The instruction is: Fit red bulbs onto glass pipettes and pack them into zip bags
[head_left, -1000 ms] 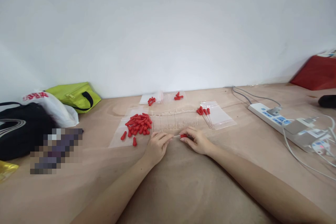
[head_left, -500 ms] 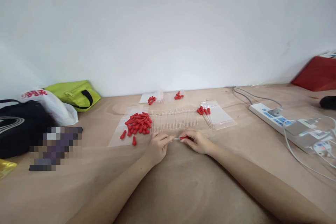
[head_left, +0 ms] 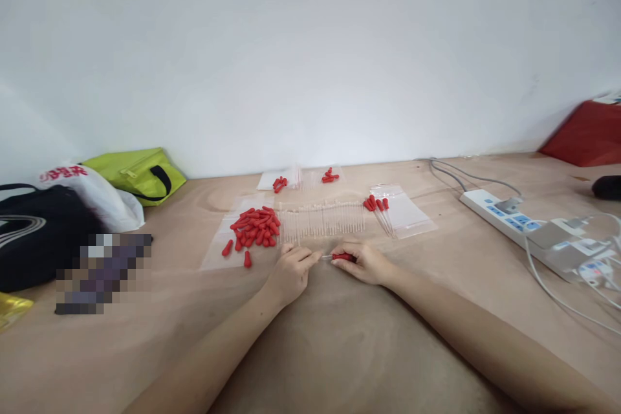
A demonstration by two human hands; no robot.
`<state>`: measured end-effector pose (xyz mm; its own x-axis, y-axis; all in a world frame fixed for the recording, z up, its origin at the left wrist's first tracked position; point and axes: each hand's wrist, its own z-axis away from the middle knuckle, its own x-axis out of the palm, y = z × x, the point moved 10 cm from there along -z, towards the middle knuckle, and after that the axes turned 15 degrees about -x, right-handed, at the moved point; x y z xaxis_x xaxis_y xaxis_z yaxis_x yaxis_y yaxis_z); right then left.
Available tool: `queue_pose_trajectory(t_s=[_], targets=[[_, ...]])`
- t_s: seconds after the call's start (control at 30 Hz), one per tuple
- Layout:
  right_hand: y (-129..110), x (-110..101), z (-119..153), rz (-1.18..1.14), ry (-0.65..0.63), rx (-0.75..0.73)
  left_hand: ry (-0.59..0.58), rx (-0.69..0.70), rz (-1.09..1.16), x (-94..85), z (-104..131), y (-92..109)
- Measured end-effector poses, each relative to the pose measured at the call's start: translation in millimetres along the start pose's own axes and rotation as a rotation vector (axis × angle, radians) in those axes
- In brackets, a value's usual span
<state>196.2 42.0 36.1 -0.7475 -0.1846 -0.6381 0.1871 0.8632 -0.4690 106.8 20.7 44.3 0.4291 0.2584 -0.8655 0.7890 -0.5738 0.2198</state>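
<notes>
Two bare hands work low over the wooden table (head_left: 315, 349), just apart, with one slim clear tube (head_left: 326, 257) bridging the gap between them. From where I'm standing, the left hand (head_left: 291, 272) has its fingertips drawn together at the tube's left end, its other fingers bunched and curled. The right hand (head_left: 363, 262) pinches a red bulb (head_left: 343, 257) between thumb and fingers, the bulb lying sideways at the tube's right end; how far the tube goes into it, I cannot tell.

Take the hands as the middle of a clock, with twelve toward the wall. At twelve, near them, a row of clear tubes (head_left: 323, 220) lies side by side. Toward ten, a heap of red bulbs (head_left: 255, 226) sits on a flat clear bag (head_left: 216, 252), a couple lying loose near the heap. Around one to two, several red-topped droppers (head_left: 383, 205) lie beside and partly over another clear bag (head_left: 412, 213). Farther off, small red clusters sit at eleven (head_left: 280, 184) and twelve (head_left: 330, 175). Well out between two and three lies a white power strip (head_left: 504, 213) with chargers and cables; a lime-green bag (head_left: 129, 174) rests out toward ten.
</notes>
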Motion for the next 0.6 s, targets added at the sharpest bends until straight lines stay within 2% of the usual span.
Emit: queue_pose_trajectory(t_s=[0.17, 0.37, 0.6], targets=[[-2.0, 2.1, -0.6, 0.016, -0.006, -0.027, -0.003, 0.011, -0.002, 0.0, 0.6, 1.8], [1.8, -5.1, 0.2, -0.053, 0.122, 0.013, 0.048, -0.051, 0.133, -4.0, 0.8, -6.4], [-5.1, -0.3, -1.3, 0.061, 0.028, -0.071, 0.011, -0.016, 0.037, -2.9, 0.9, -0.8]])
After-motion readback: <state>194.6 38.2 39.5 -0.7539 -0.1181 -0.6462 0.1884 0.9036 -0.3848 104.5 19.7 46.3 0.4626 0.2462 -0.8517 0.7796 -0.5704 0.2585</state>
